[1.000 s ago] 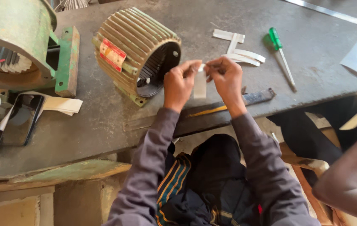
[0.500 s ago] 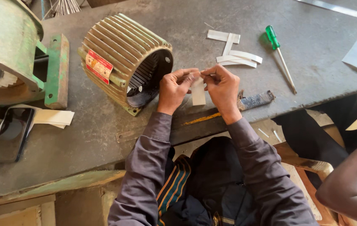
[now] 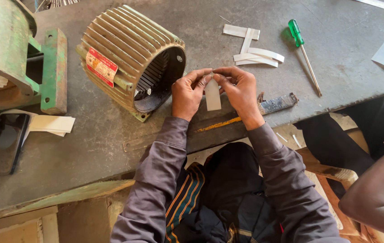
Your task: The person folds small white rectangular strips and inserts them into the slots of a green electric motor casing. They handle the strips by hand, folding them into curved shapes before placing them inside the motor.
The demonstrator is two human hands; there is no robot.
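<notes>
From the head view, the left hand [image 3: 188, 92] and right hand [image 3: 241, 90] meet fingertip to fingertip, both pinching the top of a white paper strip [image 3: 212, 95] that hangs below the fingers. Just left of the fingers lies a ribbed motor housing [image 3: 126, 56]; more white strips [image 3: 252, 47] and a green screwdriver [image 3: 304, 51] lie beyond to the right.

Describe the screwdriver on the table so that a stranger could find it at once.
Start at the ribbed motor housing on the grey table and look right, past the loose white strips. The screwdriver lies alone near the table's right edge. Its bright green handle and thin metal shaft set it apart from the flat white strips.
</notes>
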